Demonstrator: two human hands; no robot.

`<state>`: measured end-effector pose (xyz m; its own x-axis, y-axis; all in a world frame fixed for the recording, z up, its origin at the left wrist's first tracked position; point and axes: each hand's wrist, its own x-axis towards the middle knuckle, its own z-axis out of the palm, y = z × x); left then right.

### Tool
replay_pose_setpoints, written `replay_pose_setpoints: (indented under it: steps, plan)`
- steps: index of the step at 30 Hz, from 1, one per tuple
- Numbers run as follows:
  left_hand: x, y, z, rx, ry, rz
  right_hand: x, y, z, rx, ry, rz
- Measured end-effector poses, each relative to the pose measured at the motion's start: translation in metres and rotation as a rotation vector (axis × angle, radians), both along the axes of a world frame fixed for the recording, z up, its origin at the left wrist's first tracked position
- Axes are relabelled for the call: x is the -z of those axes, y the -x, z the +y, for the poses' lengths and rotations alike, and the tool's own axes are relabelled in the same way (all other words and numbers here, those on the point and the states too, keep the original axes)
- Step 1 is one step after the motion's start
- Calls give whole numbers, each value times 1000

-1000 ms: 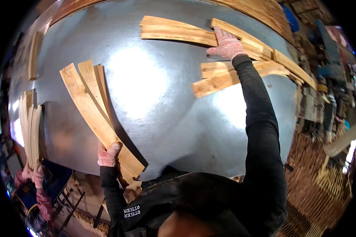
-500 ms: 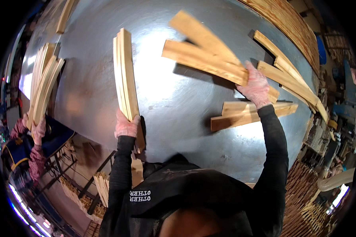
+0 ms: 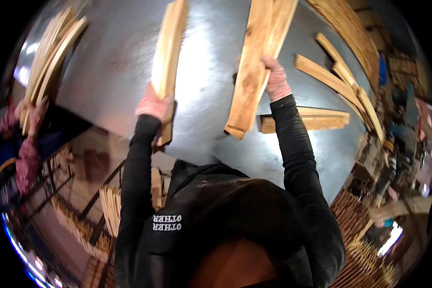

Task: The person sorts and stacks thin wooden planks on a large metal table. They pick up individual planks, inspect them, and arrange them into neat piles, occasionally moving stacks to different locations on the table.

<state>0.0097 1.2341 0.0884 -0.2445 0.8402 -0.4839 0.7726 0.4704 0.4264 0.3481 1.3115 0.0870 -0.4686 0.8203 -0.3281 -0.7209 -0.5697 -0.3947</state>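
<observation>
Two sets of wooden slats occupy the upper centre of the frame: a narrow stacked bundle (image 3: 170, 48) left of the middle and a wider, overlapping group of boards (image 3: 252, 72) right of it, both running up to the top edge. The left hand (image 3: 153, 103), in a pinkish glove, is clamped around the lower part of the bundle; the right hand (image 3: 276, 79), similarly gloved, is closed on the boards from their right side, with a fingertip visible at their left edge. The step in hand appears to be gathering slats; the next move would seem to call for squaring the boards, whose lower ends are uneven. Both forearms reach up from the lower frame, well apart, the left nearly upright, the right slanting inward toward its hand. Beneath lies a grey metal counter (image 3: 211, 115), bearing loose slats (image 3: 326, 119) at centre right and a crossed cluster (image 3: 326, 79) at upper right. At far left, a co-worker's hands (image 3: 36, 115) hold another slat bundle (image 3: 48, 53).
</observation>
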Motion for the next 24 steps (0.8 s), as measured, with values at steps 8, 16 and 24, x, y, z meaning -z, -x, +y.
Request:
replay_pose_setpoints:
  steps: [8, 16, 24]
  plan:
    - [11, 37, -17, -1, 38, -223, 31, 198, -31, -755, -316, -1399]
    - [-10, 1, -42, 259, -43, 80, 47, 160, -9, -675, -437, -1379]
    - [35, 32, -47, -5, -170, -412, -24, -73, -83, -1102, -849, -2291]
